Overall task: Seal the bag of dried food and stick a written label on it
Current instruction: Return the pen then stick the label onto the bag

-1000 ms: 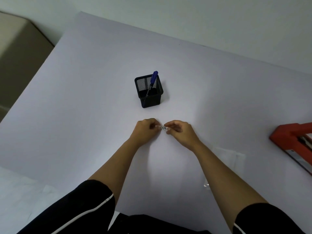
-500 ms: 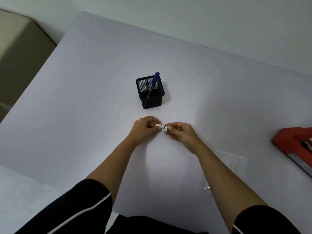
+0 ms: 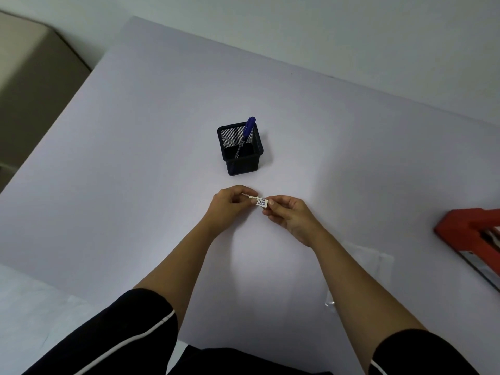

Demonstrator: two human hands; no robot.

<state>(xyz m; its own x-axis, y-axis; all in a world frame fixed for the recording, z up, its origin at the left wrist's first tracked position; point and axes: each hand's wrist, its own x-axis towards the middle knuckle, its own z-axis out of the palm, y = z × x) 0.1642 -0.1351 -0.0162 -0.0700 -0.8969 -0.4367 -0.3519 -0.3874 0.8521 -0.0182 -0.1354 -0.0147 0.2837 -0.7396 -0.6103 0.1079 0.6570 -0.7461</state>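
A small white label (image 3: 261, 202) with dark writing is held just above the white table (image 3: 135, 171), near its middle. My left hand (image 3: 230, 205) pinches the label's left end, where a thin strip sticks out. My right hand (image 3: 289, 215) pinches its right end between thumb and forefinger. A clear plastic bag (image 3: 362, 269) lies flat on the table to the right of my right forearm, partly hidden by it. Its contents cannot be made out.
A black mesh pen holder (image 3: 242, 154) with a blue pen (image 3: 247, 131) in it stands just beyond my hands. A red device (image 3: 470, 234) sits at the table's right edge. A beige cabinet (image 3: 29, 85) stands off the table at the left.
The label has come further into view between my fingers, and my hands have drawn slightly apart along it.
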